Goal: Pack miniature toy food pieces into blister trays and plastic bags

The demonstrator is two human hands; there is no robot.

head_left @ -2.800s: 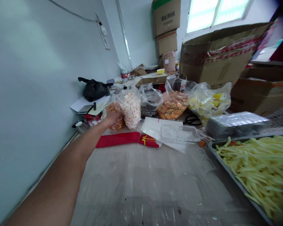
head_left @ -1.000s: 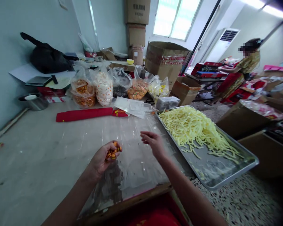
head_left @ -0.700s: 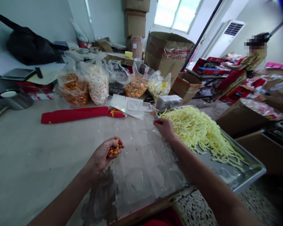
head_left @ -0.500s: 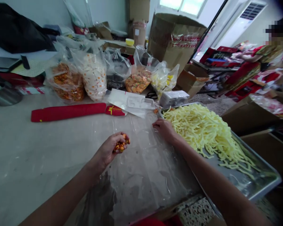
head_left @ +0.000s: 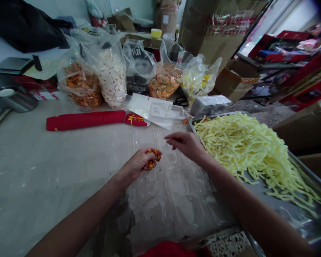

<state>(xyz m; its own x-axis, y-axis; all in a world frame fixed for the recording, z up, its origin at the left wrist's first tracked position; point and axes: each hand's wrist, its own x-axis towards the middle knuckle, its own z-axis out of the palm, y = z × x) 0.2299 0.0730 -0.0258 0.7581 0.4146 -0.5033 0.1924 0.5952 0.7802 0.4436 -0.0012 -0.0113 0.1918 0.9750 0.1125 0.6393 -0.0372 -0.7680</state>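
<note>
My left hand [head_left: 147, 160] is closed around a handful of small orange pieces [head_left: 150, 164], round and button-like with darker edges. It hovers over clear plastic trays [head_left: 173, 192] that lie flat on the table. To its right is my right hand [head_left: 180, 141], the index finger stretched out and the other fingers loosely bent. Nothing shows between those fingers. Beside my right forearm, a metal tray [head_left: 256, 200] bears a heap of pale yellow strands [head_left: 246, 146]. One loose orange piece [head_left: 185, 121] lies by the tray's far left corner.
Across the back stand plastic bags of orange pieces [head_left: 82, 85], white pieces with orange dots [head_left: 112, 80], orange discs [head_left: 164, 82] and yellow-white pieces [head_left: 199, 84]. A red cloth-like strip [head_left: 87, 120] lies before them. Cardboard boxes [head_left: 235, 78] stand behind, scissors [head_left: 181, 101] near the bags.
My right hand has lifted and moved back from the far end of the clear trays, toward my left hand. My left hand keeps its orange pieces. The view has turned slightly.
</note>
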